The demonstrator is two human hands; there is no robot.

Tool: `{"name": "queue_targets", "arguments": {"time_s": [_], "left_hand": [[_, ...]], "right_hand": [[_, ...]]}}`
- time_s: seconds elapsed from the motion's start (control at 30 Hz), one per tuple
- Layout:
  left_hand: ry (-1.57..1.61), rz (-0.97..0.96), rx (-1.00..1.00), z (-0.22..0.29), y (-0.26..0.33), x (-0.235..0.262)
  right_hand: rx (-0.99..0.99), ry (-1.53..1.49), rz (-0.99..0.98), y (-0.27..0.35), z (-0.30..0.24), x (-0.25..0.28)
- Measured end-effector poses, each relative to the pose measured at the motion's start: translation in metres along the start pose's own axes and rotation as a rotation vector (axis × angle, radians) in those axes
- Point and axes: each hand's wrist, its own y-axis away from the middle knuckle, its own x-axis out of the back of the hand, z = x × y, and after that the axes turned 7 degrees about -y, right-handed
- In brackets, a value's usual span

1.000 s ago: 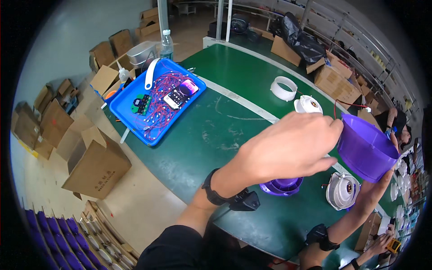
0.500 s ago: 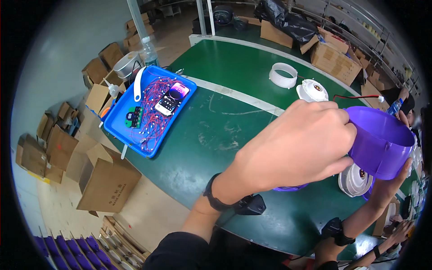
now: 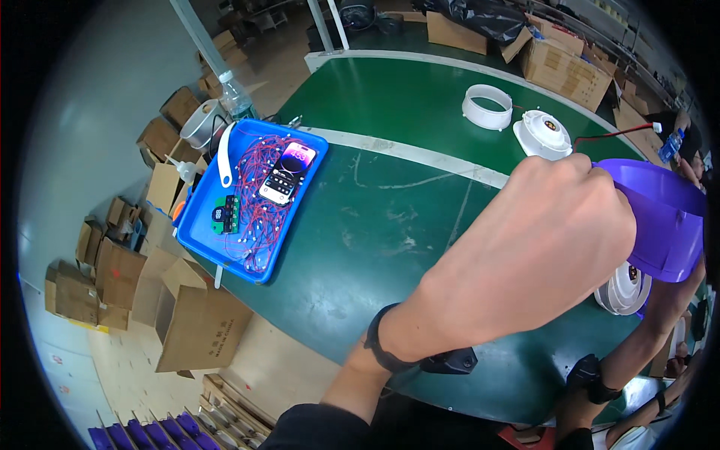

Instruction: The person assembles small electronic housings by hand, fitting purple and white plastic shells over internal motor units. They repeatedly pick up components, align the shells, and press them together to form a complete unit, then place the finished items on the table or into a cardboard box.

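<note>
curled left hand point(image 3: 538, 246) seemingly grips the purple ring point(image 3: 664, 234); right hand point(image 3: 688, 285) mostly hidden, grip unclear.

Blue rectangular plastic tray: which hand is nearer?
Left: the left hand is right of the tray; the right hand is farther right, at the purple plastic ring.

The fingertips of the left grip point(image 3: 536, 247) are hidden behind its own knuckles, so what they pinch cannot be told. Those knuckles also cover part of the purple ring-shaped housing point(image 3: 664, 236), whose right side runs into the dark lens rim; the right grip is lost there too. The lower white motor unit point(image 3: 626, 291) is partly hidden. Icons on the phone point(image 3: 287, 172) are too small to tell. The lower edge cuts off the racked purple parts point(image 3: 154, 433).
</note>
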Motion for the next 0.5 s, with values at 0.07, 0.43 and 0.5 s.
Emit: {"name": "queue_targets", "arguments": {"time_s": [0.07, 0.43, 0.5], "left_hand": [[-0.011, -0.026, 0.018, -0.003, 0.001, 0.000], [-0.099, 0.012, 0.044, -0.002, 0.002, -0.008], [-0.130, 0.013, 0.052, -0.002, 0.001, -0.009]], "right_hand": [[-0.013, -0.025, 0.028, 0.000, 0.002, -0.010], [-0.077, 0.071, 0.028, -0.002, 0.009, -0.011], [-0.090, 0.051, 0.046, 0.001, 0.008, -0.009]]}}
